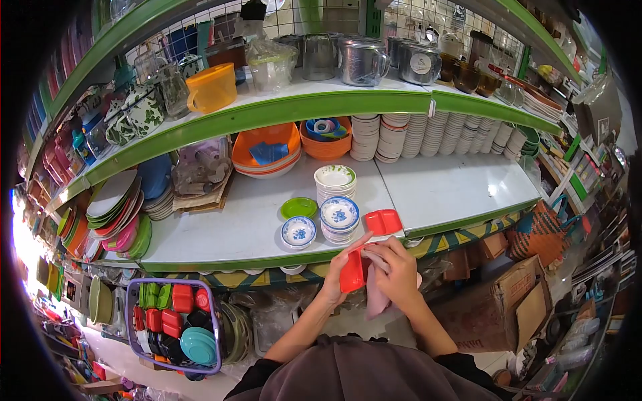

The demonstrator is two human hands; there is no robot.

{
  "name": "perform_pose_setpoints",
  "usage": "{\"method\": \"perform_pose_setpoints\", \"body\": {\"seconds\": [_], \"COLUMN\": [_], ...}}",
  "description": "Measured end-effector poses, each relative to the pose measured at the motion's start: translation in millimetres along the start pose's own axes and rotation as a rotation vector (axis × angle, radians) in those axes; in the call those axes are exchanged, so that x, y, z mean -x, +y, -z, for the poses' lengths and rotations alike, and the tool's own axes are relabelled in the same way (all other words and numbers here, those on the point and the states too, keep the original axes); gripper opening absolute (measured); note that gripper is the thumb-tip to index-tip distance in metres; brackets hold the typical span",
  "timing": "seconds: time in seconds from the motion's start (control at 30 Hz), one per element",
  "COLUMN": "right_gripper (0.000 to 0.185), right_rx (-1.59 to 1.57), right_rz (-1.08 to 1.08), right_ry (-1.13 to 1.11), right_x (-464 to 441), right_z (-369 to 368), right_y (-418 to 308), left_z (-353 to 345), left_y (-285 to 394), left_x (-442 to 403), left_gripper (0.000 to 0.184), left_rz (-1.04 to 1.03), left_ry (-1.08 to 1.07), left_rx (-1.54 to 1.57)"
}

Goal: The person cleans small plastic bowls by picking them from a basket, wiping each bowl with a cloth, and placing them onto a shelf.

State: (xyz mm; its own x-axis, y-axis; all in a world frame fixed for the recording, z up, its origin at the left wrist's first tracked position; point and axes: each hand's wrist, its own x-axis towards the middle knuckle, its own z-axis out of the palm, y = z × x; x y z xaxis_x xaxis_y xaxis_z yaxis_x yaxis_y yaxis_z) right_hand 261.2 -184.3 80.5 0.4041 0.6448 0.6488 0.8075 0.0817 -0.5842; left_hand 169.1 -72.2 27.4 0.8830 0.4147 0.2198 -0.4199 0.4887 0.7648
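Observation:
My left hand (332, 275) grips a small red plastic dish (352, 273), tilted up in front of my body at the shelf's front edge. A pinkish cloth (378, 302) hangs from my right hand (398, 275), whose fingers are closed on it close against the dish. Just beyond my hands, another red dish (383, 222) with two compartments lies on the white shelf. To its left stand a stack of blue-flowered bowls (339, 214) and a taller stack with a green pattern (335, 178). Farther left are a smaller blue-flowered bowl (298, 232) and a green dish (298, 208).
A purple-rimmed basket (214, 321) of colourful dishes stands on the floor at left. At right is a cardboard box (481, 317). Orange bowls (265, 150), stacked white cups (414, 137) and plates (114, 200) line the shelf. A green-edged upper shelf (321, 105) holds pots and jugs.

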Motion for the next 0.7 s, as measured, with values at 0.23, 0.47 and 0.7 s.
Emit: {"method": "perform_pose_setpoints", "body": {"seconds": [0.23,0.47,0.7], "right_gripper": [0.031,0.024,0.026], "right_rx": [0.034,0.090,0.207], "right_rz": [0.006,0.066,0.033], "right_ry": [-0.264,-0.257,-0.198], "right_x": [8,12,12], "right_z": [3,-5,-4], "right_y": [4,-4,-1], "left_z": [9,11,1], "left_y": [9,16,4], "left_x": [6,6,12], "left_gripper": [0.084,0.084,0.078], "left_rz": [-0.011,-0.025,-0.024], "left_ry": [0.006,0.018,0.044], "left_rx": [0.051,-0.040,-0.001]}}
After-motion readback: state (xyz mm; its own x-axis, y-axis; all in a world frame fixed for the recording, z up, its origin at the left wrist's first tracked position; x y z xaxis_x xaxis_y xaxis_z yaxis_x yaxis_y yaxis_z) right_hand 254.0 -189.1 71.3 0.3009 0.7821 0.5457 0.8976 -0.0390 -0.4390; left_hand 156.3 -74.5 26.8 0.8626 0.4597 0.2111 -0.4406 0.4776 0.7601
